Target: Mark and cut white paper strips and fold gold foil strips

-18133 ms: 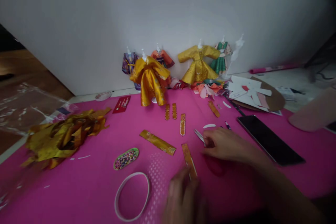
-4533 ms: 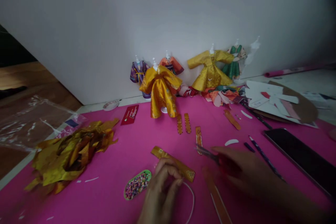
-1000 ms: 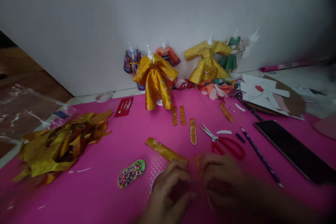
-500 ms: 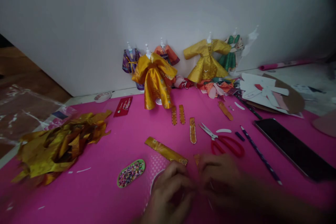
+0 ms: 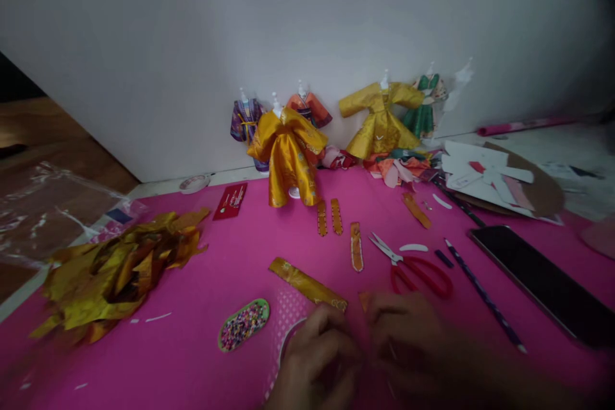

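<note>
Both hands are low in the frame, close together and partly blurred. My left hand (image 5: 317, 355) is closed, fingertips pressed together; what it pinches, if anything, is hidden. My right hand (image 5: 408, 336) is closed on a small piece of orange-gold fabric (image 5: 364, 300), whose edge shows at its fingertips. A thin pale line, perhaps thread or a needle, crosses below the right fingers. Just beyond the left hand lies a gold fabric strip (image 5: 307, 283). Partly under that hand is a pink dotted item (image 5: 284, 307) with a white rim. An oval green dish of beads (image 5: 244, 325) sits to its left.
Red-handled scissors (image 5: 412, 269), a pencil (image 5: 485, 295) and a phone (image 5: 538, 282) lie to the right. Gold scraps (image 5: 120, 275) are heaped at left. Stitched gold strips (image 5: 356, 247) lie mid-table. Miniature gowns on stands (image 5: 288, 154) line the wall.
The whole scene sits slightly lower and further right in the picture, as the view has shifted. My hands keep nearly the same pose, close together.
</note>
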A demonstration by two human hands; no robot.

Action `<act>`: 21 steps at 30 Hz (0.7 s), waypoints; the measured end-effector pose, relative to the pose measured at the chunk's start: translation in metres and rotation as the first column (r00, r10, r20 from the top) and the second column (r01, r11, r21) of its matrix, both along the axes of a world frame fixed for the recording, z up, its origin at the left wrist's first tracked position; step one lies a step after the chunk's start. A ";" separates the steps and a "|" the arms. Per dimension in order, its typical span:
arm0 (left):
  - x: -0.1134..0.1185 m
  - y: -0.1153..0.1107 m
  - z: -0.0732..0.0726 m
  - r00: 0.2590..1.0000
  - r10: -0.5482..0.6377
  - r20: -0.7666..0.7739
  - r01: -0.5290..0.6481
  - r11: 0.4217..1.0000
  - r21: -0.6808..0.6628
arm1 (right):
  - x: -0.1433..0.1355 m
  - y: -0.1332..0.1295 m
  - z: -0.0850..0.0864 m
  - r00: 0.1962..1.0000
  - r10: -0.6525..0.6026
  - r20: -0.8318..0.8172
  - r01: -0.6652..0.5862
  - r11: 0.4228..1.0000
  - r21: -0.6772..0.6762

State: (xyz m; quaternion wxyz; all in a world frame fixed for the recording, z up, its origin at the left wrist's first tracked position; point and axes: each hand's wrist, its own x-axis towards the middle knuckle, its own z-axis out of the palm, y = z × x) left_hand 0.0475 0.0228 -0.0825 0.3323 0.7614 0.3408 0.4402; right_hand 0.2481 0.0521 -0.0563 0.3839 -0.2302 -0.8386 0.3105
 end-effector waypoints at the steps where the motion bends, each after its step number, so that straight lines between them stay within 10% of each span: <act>1: 0.000 -0.001 -0.002 1.000 0.003 0.008 -0.003 1.000 0.002 | 0.000 0.000 0.000 1.000 0.001 -0.004 -0.001 1.000 -0.004; 21: -0.001 0.003 0.009 0.998 0.048 0.051 -0.045 0.998 -0.041 | 0.007 0.002 -0.005 0.995 -0.064 0.077 0.068 0.996 -0.053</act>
